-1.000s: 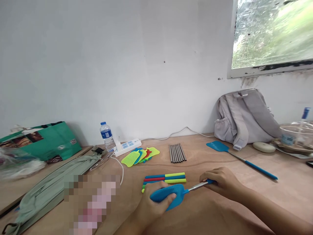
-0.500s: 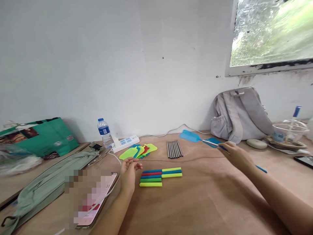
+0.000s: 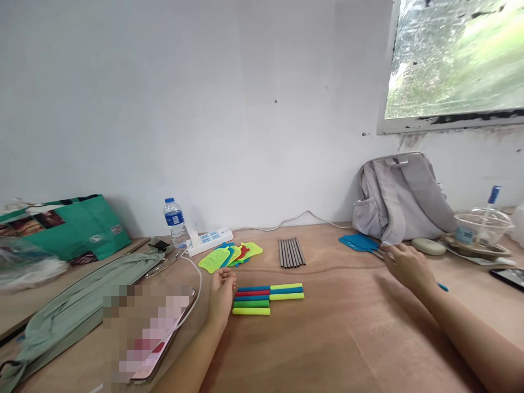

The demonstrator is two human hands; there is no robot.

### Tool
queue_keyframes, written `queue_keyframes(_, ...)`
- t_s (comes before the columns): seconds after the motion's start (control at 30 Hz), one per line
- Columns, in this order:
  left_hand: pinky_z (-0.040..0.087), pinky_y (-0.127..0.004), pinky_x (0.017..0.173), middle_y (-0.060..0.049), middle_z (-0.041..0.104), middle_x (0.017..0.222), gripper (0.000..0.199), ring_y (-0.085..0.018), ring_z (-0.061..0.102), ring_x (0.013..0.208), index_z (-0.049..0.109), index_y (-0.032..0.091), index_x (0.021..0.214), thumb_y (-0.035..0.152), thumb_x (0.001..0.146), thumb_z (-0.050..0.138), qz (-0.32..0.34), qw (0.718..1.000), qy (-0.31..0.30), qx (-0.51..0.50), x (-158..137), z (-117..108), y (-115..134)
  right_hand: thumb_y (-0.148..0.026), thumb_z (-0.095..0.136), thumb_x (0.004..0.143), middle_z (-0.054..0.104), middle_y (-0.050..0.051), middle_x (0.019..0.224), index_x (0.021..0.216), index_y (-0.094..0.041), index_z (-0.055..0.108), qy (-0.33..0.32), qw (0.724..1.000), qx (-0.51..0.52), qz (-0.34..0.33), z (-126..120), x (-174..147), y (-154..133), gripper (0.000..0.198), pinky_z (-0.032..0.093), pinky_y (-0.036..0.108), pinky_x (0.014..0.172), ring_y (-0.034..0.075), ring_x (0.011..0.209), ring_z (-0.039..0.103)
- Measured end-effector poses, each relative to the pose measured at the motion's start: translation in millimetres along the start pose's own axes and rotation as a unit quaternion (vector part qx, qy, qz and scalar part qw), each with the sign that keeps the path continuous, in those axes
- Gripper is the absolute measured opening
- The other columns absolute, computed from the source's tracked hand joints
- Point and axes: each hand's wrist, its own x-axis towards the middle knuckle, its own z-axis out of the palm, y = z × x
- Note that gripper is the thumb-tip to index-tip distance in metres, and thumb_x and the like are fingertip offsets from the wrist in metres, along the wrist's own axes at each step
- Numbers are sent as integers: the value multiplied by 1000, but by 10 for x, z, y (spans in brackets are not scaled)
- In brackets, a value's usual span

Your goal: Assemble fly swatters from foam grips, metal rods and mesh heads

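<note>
At the right, two blue fly swatters (image 3: 357,242) lie with their heads overlapping on the table. My right hand (image 3: 409,268) is over their metal shafts, its fingers closed round the upper swatter. A blue handle end (image 3: 442,287) shows beyond the wrist. My left hand (image 3: 222,292) hovers loosely curled, with nothing visible in it. Beside it are several coloured tube handles (image 3: 251,311) in blue, red, green and yellow, laid in two columns. Behind them lie several mesh swatter heads (image 3: 215,260) in a fanned pile and a row of grey metal rods (image 3: 292,252).
A white power strip (image 3: 210,240) and a water bottle (image 3: 176,221) stand by the wall. At left are a phone (image 3: 153,360) with its cable, a grey-green cloth bag (image 3: 77,305) and a green bag (image 3: 82,229). A backpack (image 3: 403,196) and plastic cup (image 3: 466,232) are at right.
My right hand has lowered the blue swatter onto the other one at the right. My left hand has shifted slightly right, its fingers a little more curled.
</note>
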Motion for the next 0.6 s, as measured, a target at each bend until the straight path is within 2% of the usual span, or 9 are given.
queue_keyframes(0.03,42,-27,53,4,52,63,18,-12,50,54,50,18,74,25,57,52,10,1000,-10,21,-8,6,2,-22,42,83,62,17,102,102,-15,63,2,999,14,-41,1,-20,-169,29,37,38,78,27,92,55)
queue_keyframes(0.1,42,-29,58,3,53,65,13,-14,50,58,53,19,69,22,57,52,35,997,-39,59,-44,24,28,-22,44,83,62,9,105,100,-22,63,-7,990,46,-130,18,-95,-564,26,37,33,83,23,96,54)
queue_keyframes(0.17,42,-31,65,1,54,67,7,-17,51,63,57,19,64,19,58,53,66,991,-76,87,-107,49,79,-18,42,82,62,10,101,101,-20,62,-28,960,115,-256,42,-185,-974,27,37,35,83,23,92,54)
queue_keyframes(0.2,42,-33,69,0,55,70,7,-18,51,68,58,20,63,17,59,53,92,984,-104,110,-148,65,108,-16,40,82,63,9,99,102,-20,61,-50,946,144,-287,54,-218,-1159,29,38,35,82,23,90,54)
queue_keyframes(0.27,41,-35,77,-2,56,78,13,-21,52,79,62,21,67,15,64,51,161,954,-174,186,-245,104,159,-14,41,80,62,9,97,102,-20,60,-84,938,184,-282,76,-235,-1453,29,38,33,83,22,91,53)
queue_keyframes(0.33,41,-38,82,-5,56,87,22,-23,50,89,66,22,81,14,70,48,226,902,-241,279,-349,152,188,-15,43,78,61,8,96,103,-20,59,-96,941,196,-259,108,-181,-1634,29,38,32,83,21,89,53)
queue_keyframes(0.43,41,-40,85,-6,55,98,34,-23,47,94,64,26,101,13,74,48,261,841,-299,367,-477,228,190,-19,47,77,61,8,94,104,-19,57,-108,950,197,-219,180,-30,-1750,29,39,31,77,21,84,54)
queue_keyframes(0.5,40,-41,87,-5,55,101,36,-24,45,97,64,28,104,14,75,49,267,817,-321,397,-528,265,180,-22,48,77,61,9,93,103,-19,57,-121,954,198,-190,230,58,-1778,28,39,29,71,20,80,55)
queue_keyframes(0.6,38,-43,89,-5,55,103,34,-25,42,101,65,30,103,16,75,52,272,800,-337,416,-549,284,170,-27,49,77,62,10,89,98,-19,58,-139,959,202,-141,278,125,-1786,24,37,29,65,22,76,56)
